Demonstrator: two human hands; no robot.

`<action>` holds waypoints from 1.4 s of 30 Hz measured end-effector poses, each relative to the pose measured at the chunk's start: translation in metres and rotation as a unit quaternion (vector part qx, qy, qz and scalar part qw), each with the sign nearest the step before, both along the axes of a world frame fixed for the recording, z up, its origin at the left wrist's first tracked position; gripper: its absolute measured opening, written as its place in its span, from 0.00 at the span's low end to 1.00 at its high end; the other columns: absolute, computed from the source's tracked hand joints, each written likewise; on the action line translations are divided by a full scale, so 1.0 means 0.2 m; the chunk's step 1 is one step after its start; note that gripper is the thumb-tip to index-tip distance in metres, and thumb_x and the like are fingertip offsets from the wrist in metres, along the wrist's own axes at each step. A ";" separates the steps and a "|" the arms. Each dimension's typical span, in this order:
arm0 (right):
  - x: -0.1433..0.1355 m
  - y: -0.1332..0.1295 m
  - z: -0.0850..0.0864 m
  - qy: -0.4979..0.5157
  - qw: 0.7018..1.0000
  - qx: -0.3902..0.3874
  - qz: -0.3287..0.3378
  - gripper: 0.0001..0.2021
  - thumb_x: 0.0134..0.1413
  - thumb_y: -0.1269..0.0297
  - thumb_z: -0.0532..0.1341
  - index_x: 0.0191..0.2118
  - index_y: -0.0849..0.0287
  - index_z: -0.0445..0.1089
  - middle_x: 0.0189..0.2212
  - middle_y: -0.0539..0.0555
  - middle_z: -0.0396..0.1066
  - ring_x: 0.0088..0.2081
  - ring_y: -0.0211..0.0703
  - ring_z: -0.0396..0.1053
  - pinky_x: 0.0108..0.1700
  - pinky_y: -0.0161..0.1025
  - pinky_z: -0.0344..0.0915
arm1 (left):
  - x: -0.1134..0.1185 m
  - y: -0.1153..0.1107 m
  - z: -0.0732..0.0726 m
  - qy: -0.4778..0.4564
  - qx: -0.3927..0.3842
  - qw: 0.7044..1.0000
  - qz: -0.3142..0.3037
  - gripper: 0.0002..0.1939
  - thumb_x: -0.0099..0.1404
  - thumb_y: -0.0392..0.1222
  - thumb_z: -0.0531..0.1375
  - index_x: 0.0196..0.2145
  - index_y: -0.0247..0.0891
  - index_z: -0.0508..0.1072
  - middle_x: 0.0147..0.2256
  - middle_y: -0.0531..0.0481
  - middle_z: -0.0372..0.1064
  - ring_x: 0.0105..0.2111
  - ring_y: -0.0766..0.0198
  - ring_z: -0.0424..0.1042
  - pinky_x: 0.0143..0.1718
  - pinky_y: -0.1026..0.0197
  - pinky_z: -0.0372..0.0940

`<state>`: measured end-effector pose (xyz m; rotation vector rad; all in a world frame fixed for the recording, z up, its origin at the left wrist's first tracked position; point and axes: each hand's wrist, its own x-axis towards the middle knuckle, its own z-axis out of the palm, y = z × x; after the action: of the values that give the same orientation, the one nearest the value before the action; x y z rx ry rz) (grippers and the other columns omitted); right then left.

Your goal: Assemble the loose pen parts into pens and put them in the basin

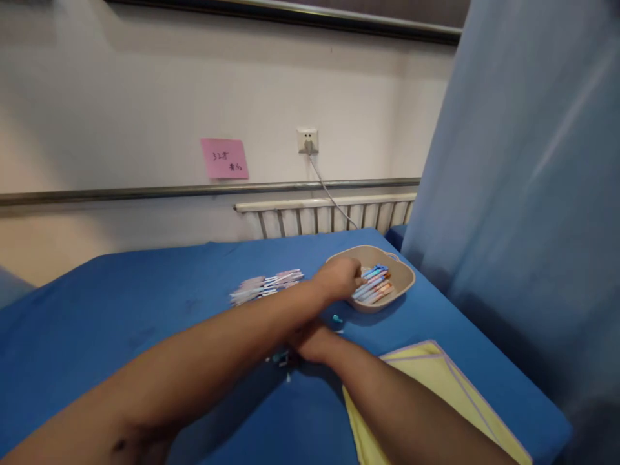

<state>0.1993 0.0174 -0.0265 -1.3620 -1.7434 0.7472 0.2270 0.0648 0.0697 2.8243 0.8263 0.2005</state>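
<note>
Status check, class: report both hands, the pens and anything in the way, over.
Left hand reaching into beige tray, at the pens. Right hand mostly hidden under left forearm, grip unclear. Loose pen pile on blue table; yellow cloth beside right arm.

Two bare forearms in view, no sleeves visible up to frame edge. Left hand (339,279) bare: no glove, ring or watch seen. Right hand (312,342) bare, mostly hidden under left forearm; wrist plain, no band. Small dark mark near left elbow.
</note>
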 end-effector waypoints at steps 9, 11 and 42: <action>0.06 0.08 -0.08 0.207 0.974 -0.018 -0.089 0.11 0.51 0.57 0.56 0.28 0.60 0.64 0.17 0.45 0.65 0.16 0.31 0.61 0.21 0.30 0.59 | -1.05 0.10 -0.20 -0.199 -0.039 0.951 0.234 0.16 0.62 0.51 0.53 0.29 0.37 0.71 0.22 0.53 0.70 0.24 0.63 0.69 0.27 0.65 0.60; 0.08 0.09 -0.08 0.224 0.969 -0.009 -0.106 0.14 0.49 0.53 0.57 0.28 0.60 0.64 0.18 0.45 0.65 0.16 0.31 0.60 0.20 0.30 0.57 | -1.19 0.11 -0.31 -0.196 -0.032 0.943 0.269 0.16 0.62 0.52 0.52 0.30 0.37 0.71 0.23 0.53 0.71 0.26 0.62 0.70 0.27 0.64 0.60; -0.07 0.16 -0.02 -0.371 0.925 0.002 -0.082 0.09 0.58 0.66 0.53 0.40 0.58 0.70 0.39 0.57 0.71 0.44 0.46 0.66 0.45 0.38 0.57 | -1.32 0.19 -0.45 -0.208 -0.126 0.959 0.145 0.08 0.61 0.45 0.57 0.36 0.39 0.71 0.35 0.50 0.70 0.37 0.58 0.66 0.40 0.58 0.59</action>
<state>0.1858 0.0502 -0.0304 -1.9172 -2.1376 0.1139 -0.0362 0.1022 -0.0198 2.2949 1.0687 0.6552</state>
